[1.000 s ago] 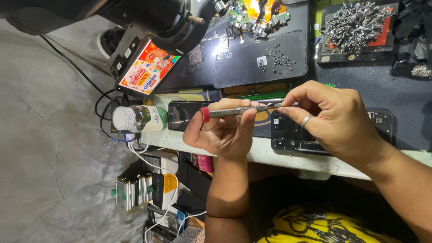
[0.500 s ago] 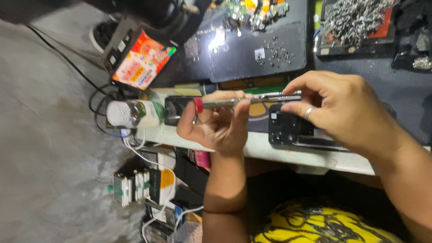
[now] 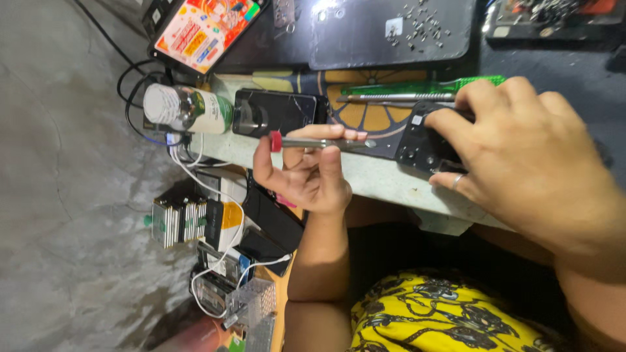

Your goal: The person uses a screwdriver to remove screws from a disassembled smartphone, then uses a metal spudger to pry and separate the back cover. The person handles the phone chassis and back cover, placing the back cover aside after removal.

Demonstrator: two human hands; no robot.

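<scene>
While the left hand (image 3: 306,173) pinches a slim metal screwdriver (image 3: 319,143) with a red cap, its grip closed around the shaft between thumb and fingertips, the tool lies level just above the counter (image 3: 385,179) edge, tip pointing toward a black phone (image 3: 424,140). That phone lies back up on the counter, and the right hand (image 3: 528,163), a ring on one finger, presses down over it, fingers curled across its far edge, grip closed on the phone's body. Just beyond the phone lie a green-handled screwdriver (image 3: 424,87) and a thin metal tool beside it. Next to the red cap rests a second dark phone (image 3: 277,112) with a cracked face, and touching its end a white bottle (image 3: 186,108) on its side, with a white lid and a green-and-white label. Farther off sits a dark mat (image 3: 365,45) scattered with tiny screws (image 3: 417,26), and near the counter's corner a lit screen (image 3: 205,29) shows a bright red, yellow and orange picture. Below the counter, white cables (image 3: 215,215) trail past stacked small boxes (image 3: 189,221).
</scene>
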